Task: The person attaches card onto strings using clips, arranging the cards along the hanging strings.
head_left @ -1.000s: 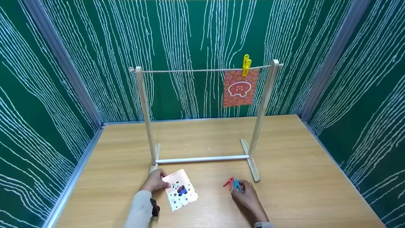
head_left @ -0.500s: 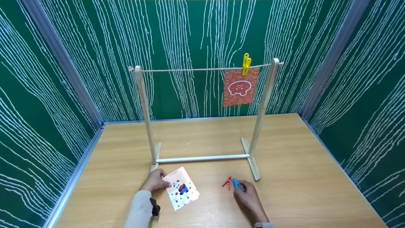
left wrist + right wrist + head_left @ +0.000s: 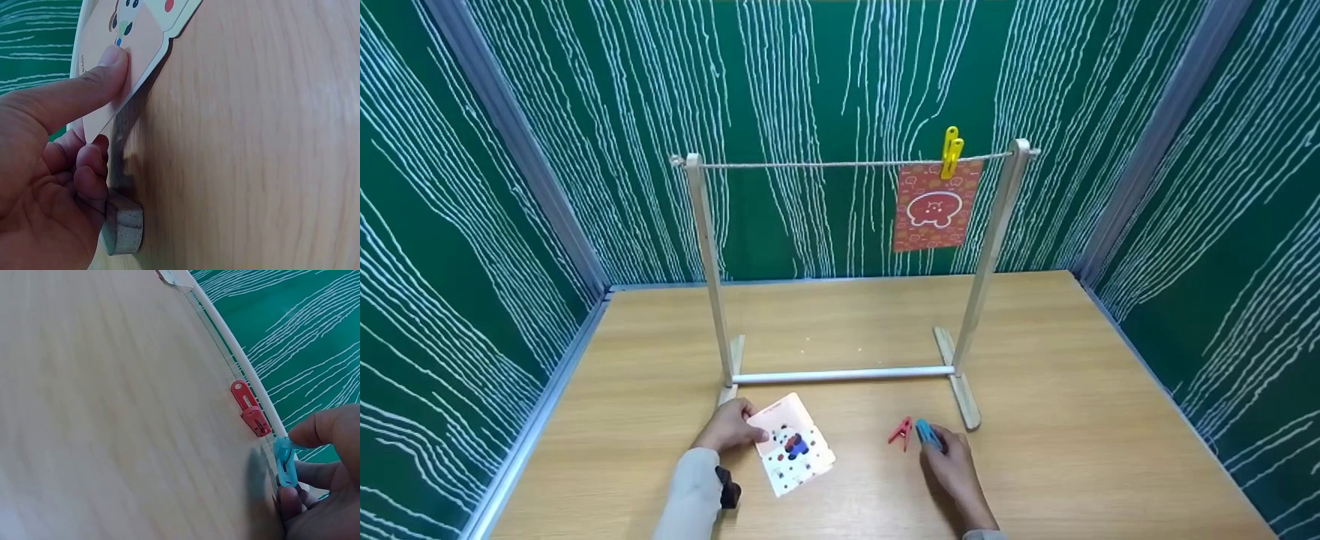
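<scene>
My left hand [image 3: 727,425] pinches the corner of a pale pink and white card [image 3: 795,446] with a panda picture, thumb on top and fingers beneath. In the left wrist view the card [image 3: 149,50] tilts up from the table. My right hand [image 3: 952,465] holds a blue clothespin [image 3: 928,433] between thumb and fingers; the right wrist view shows this clothespin [image 3: 286,464] close over the tabletop. A red clothespin [image 3: 901,433] lies on the table just left of it. Behind, a red card [image 3: 936,217] hangs from a string [image 3: 810,164] by a yellow clothespin [image 3: 951,154].
A wooden stand [image 3: 709,277] carries the string between two posts, with a white bar [image 3: 840,375] low between its feet. Its right foot [image 3: 964,401] reaches near my right hand. Green walls [image 3: 1222,225] with white lines enclose the wooden table [image 3: 1072,420] behind and at both sides.
My right hand has drawn the blue clothespin slightly right, away from the red one, and turned it. The card in my left hand has shifted a little up and right.
</scene>
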Tool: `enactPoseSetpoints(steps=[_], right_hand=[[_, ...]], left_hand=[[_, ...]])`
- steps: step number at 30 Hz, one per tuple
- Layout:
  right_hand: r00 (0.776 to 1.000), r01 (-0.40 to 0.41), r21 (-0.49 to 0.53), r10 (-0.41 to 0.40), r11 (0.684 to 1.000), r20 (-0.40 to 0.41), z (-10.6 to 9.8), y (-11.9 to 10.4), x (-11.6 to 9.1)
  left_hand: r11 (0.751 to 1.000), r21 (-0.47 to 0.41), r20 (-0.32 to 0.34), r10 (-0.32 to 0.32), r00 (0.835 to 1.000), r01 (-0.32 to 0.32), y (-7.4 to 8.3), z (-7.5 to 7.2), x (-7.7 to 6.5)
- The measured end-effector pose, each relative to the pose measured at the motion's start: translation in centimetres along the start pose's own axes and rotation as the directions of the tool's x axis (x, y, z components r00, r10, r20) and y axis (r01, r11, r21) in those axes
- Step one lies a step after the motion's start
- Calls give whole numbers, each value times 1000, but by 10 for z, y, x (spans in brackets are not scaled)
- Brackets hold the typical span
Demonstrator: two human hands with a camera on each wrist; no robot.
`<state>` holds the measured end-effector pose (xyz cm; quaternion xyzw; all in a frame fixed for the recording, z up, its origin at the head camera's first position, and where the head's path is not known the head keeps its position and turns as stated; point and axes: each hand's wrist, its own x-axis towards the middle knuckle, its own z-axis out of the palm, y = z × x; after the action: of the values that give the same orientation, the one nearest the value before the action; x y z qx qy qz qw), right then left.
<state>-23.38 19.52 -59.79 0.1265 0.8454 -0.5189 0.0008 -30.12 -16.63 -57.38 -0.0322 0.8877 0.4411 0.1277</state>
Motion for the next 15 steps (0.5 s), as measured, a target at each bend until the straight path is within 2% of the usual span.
enactPoseSetpoints(steps=[9, 15], right_hand=[[994, -97, 37, 95, 995, 63, -5, -5, 4], [993, -117, 75, 113, 990, 44, -9, -7, 4]], left_hand=[[998, 60, 9, -15, 1000, 14, 1, -2, 2], [999, 20, 34, -51, 998, 50, 2, -2, 2]])
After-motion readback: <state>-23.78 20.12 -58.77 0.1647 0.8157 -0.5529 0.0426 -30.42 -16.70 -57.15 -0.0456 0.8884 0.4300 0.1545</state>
